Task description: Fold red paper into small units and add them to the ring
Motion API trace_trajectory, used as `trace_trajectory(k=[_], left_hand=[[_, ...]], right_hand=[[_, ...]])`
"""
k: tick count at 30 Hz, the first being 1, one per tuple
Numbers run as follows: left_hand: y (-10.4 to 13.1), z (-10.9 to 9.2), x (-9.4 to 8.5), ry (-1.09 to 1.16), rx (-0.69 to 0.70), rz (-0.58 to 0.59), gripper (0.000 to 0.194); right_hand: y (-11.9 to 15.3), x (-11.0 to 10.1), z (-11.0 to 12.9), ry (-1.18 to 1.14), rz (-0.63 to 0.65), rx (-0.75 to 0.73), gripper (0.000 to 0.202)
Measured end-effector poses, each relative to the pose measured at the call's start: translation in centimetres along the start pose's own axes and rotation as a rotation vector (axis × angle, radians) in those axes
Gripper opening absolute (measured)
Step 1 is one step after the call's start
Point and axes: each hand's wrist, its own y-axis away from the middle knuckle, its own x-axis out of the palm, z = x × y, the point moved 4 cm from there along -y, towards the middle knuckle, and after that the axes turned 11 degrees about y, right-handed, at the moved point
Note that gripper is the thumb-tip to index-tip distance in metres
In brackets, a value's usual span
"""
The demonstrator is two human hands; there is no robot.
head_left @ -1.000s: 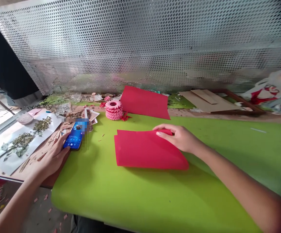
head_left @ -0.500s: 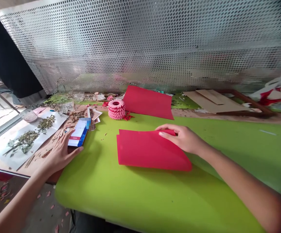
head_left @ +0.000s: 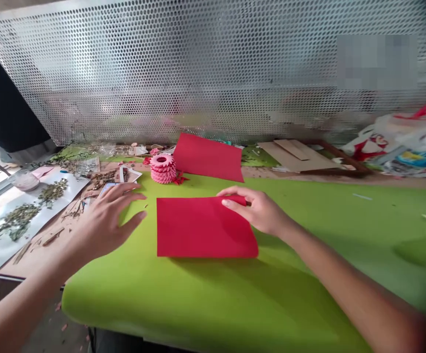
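Note:
A folded sheet of red paper [head_left: 201, 228] is on the green table cover [head_left: 205, 299], its bend rounded at the right. My right hand [head_left: 260, 208] pinches its upper right edge, thumb in front and fingers behind. To the left, my left hand [head_left: 113, 218] hovers with fingers spread, apart from the paper and holding nothing. Partly hidden behind those fingers lies a phone [head_left: 106, 188]. Farther back stands a stack of pink scallop-edged paper rings [head_left: 162, 170], beside another red sheet [head_left: 209, 158] lying flat.
A white sheet with dried plant bits [head_left: 17, 215] lies at the left. Brown cardboard [head_left: 290, 156] and plastic bags [head_left: 393, 142] sit along the back right. A perforated metal panel [head_left: 198, 63] rises behind the table. Paper scraps litter the floor at lower left.
My left hand has moved away from the phone toward the red paper. The paper's two left edges, offset before, now line up. The view has shifted rightward.

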Motion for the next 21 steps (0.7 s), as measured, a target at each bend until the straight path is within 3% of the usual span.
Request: trace_trajectory(k=[3,6,9,21], left_hand=[[-3.6,-3.5,1.7,0.023,0.089,0.095,0.046],[-6.2,-4.6,3.8,0.062,0.011,0.235,0.047],[-7.3,-5.2,5.1,0.100,-0.007,0.323,0.043],[-7.4,-5.4,4.5,0.344,0.138,0.213,0.024]], right_hand=[[0.4,0.1,0.3,-0.018,0.003,0.014,0.035],[0.9,-0.1,0.8,-0.061,-0.022,0.011,0.037],[1.4,-0.5,1.5,-0.073,-0.085,-0.027,0.033],[2.4,-0.8,2.6,-0.176,-0.195,-0.057,0.026]])
